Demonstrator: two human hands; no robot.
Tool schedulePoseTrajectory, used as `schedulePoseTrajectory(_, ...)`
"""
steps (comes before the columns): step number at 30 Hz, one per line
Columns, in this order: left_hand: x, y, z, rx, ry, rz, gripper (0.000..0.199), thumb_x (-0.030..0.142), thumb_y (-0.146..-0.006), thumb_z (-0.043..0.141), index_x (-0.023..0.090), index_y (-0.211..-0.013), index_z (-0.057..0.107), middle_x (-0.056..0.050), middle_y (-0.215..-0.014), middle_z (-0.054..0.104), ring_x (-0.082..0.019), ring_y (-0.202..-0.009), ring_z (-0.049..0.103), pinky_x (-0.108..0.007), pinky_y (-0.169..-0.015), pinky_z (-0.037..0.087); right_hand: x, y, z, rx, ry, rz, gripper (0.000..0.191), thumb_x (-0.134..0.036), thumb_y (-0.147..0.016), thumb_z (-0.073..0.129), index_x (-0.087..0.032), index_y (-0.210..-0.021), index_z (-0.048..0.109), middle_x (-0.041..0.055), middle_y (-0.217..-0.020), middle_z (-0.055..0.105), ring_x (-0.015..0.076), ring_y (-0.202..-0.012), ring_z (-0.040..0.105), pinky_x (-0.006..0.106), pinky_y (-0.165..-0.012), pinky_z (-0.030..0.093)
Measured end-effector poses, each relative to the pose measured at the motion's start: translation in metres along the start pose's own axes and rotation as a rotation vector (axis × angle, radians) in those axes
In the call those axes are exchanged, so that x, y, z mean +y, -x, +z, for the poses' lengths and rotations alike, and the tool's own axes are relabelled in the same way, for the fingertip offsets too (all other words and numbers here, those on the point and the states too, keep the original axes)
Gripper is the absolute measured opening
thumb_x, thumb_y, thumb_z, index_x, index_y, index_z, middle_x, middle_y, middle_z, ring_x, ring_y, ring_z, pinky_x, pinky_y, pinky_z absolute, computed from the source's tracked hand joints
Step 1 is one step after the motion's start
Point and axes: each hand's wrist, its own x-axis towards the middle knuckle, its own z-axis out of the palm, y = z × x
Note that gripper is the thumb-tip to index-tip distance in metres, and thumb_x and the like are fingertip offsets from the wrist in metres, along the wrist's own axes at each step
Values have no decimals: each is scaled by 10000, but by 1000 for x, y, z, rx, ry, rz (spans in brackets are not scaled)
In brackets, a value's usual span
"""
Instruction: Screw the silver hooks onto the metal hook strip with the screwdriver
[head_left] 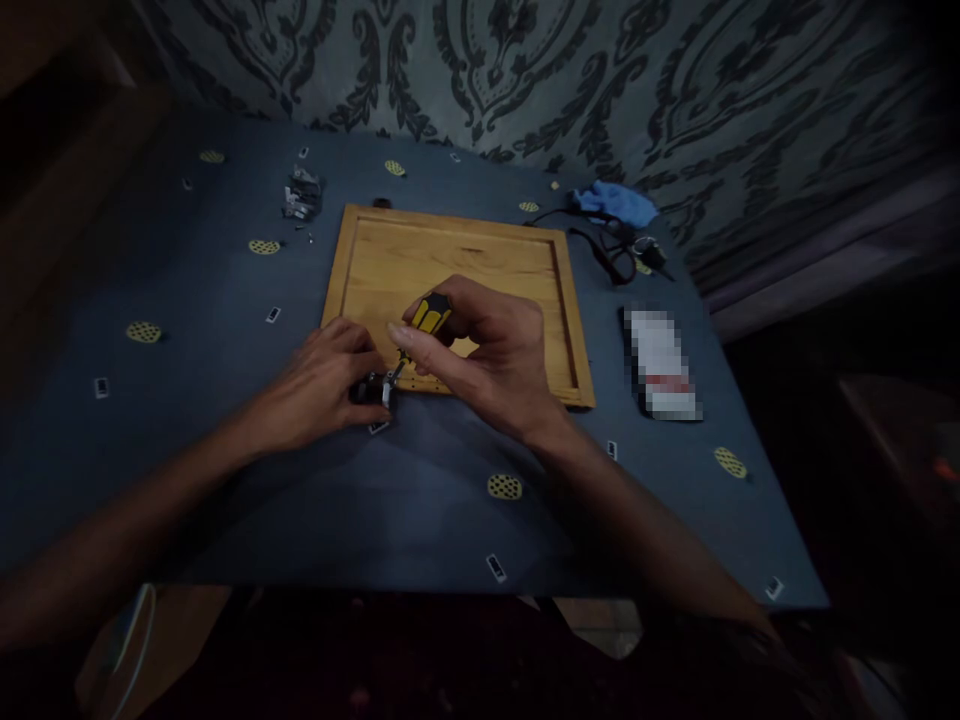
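A framed wooden panel (457, 255), like a small cabinet door, lies flat on the table. At its near left corner, my left hand (319, 385) pinches a metal hinge (387, 388) between thumb and fingers. My right hand (491, 350) grips a yellow and black screwdriver (430, 314), tilted, with its shaft pointing down left to the hinge. Whether the tip sits in a screw is too small to tell. Small dark holes run along the panel's near edge beside the hinge. The fingers partly hide the hinge.
More metal hinges (302, 193) lie at the back left with a few small screws (310, 238). Dark-framed glasses (611, 262), a blue cloth (616, 203) and a blurred-out phone-like object (661, 362) are on the right. A patterned wall (480, 70) rises behind the table (195, 400).
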Motion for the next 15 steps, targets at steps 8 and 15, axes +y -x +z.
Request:
schedulePoseTrajectory(8, -1, 0, 1, 4, -8, -1, 330, 455, -910, 813, 223, -1138, 758, -89, -1206, 693, -344, -1198, 595, -513, -1037, 494, 0, -1, -1, -5, 40, -38, 339, -448, -973, 793, -250, -767, 611, -37, -701, 631, 127, -606, 530, 308, -563, 439)
schedulePoseTrajectory(15, -5, 1, 3, 17, -20, 29, 335, 470, -935, 791, 251, -1188, 761, -85, -1244, 685, -335, -1227, 578, -536, -1104, 461, 2, -1, -2, 18, 40, -12, 304, -417, -969, 804, -251, -783, 630, -41, -700, 630, 132, -608, 555, 314, -569, 468)
